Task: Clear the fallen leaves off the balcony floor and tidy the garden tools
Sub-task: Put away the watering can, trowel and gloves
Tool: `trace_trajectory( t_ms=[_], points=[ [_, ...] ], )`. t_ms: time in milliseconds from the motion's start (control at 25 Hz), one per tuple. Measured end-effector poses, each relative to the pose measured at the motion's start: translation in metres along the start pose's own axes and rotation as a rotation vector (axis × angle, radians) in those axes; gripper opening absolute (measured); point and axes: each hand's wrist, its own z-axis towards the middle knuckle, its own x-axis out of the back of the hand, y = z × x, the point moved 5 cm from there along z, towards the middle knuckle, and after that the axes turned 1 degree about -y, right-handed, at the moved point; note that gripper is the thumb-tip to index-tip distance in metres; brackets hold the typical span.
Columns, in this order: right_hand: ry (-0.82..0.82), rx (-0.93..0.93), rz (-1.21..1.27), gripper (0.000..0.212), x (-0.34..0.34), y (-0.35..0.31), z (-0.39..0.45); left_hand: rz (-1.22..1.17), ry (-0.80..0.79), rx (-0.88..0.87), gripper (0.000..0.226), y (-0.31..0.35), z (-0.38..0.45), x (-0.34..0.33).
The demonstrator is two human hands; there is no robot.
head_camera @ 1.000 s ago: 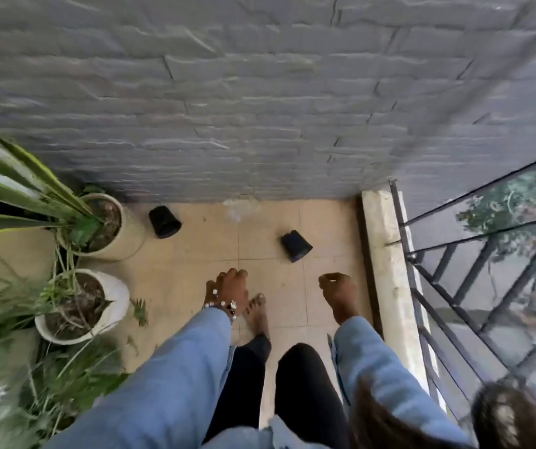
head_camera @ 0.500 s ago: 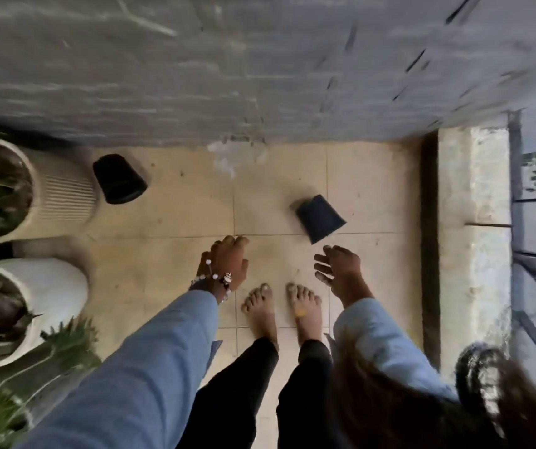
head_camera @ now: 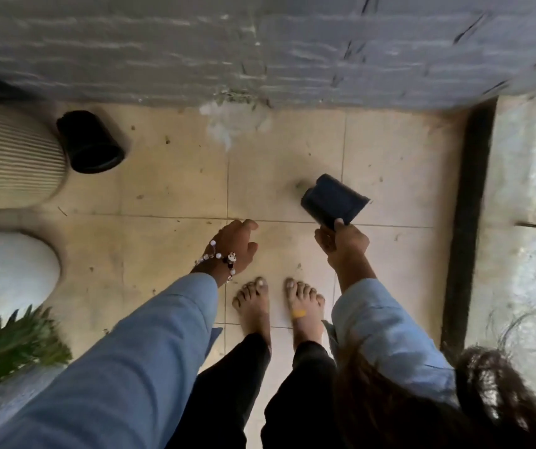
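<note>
Bent low over the tiled balcony floor (head_camera: pixel 169 189), both arms reaching down past bare feet. Right hand (head_camera: pixel 343 243) pinching the near rim of a small black pot (head_camera: pixel 333 197), fingers (head_camera: pixel 339 222) curled over its edge and closed on it, thumb hidden behind. Pot tipped on its side, mouth toward the near right, probably toppled and now gripped by the rim as the easiest hold for lifting. Just beyond the knuckles, mostly to the far side of the fingers, only its lip under them. Left hand (head_camera: pixel 234 244) loosely open, fingers spread and holding nothing, hovering over the tile seam, likely for balance. Second black pot (head_camera: pixel 90 142) lying on its side far left, touching or just beside the ribbed planter (head_camera: pixel 10 163), well apart from both hands. Scattered specks of debris across the tiles.
</note>
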Motion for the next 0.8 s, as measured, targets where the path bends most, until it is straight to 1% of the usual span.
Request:
trace_trajectory(
  t_ms=[80, 160, 280, 320, 400, 440, 480, 560, 680, 720, 800],
  points=[
    [0.028, 0.165, -0.197, 0.006, 0.013, -0.013, -0.038, -0.104, 0.007, 0.042, 0.04, 0.011, -0.026, 0.014],
    [0.012, 0.389, -0.474, 0.009, 0.026, -0.028, -0.089, -0.244, 0.049, 0.088, 0.037, 0.025, -0.064, 0.036],
    [-0.07, 0.748, -0.98, 0.015, 0.036, -0.046, -0.186, -0.512, 0.143, 0.186, 0.031, 0.045, -0.132, 0.077],
    [-0.097, 0.834, -1.072, 0.016, 0.038, -0.046, -0.213, -0.606, 0.16, 0.227, 0.029, 0.05, -0.15, 0.085],
    [-0.207, 0.973, -1.206, 0.018, 0.047, -0.054, -0.294, -0.812, 0.247, 0.268, 0.025, 0.063, -0.218, 0.119],
    [-0.23, 1.005, -1.233, 0.02, 0.047, -0.05, -0.303, -0.877, 0.255, 0.28, 0.025, 0.068, -0.222, 0.118],
    [-0.257, 1.039, -1.255, 0.021, 0.048, -0.052, -0.325, -0.936, 0.257, 0.325, 0.028, 0.075, -0.24, 0.125],
    [-0.373, 1.202, -1.332, 0.019, 0.055, -0.051, -0.4, -1.056, 0.318, 0.433, 0.036, 0.078, -0.312, 0.15],
    [-0.566, 1.456, -1.521, 0.019, 0.06, -0.034, -0.484, -1.179, 0.448, 0.508, 0.04, 0.06, -0.387, 0.152],
    [-0.62, 1.506, -1.584, 0.021, 0.06, -0.028, -0.502, -1.207, 0.48, 0.55, 0.039, 0.048, -0.403, 0.144],
    [-0.779, 1.577, -1.699, 0.031, 0.06, -0.003, -0.539, -1.26, 0.559, 0.631, 0.035, 0.024, -0.455, 0.133]
  ],
)
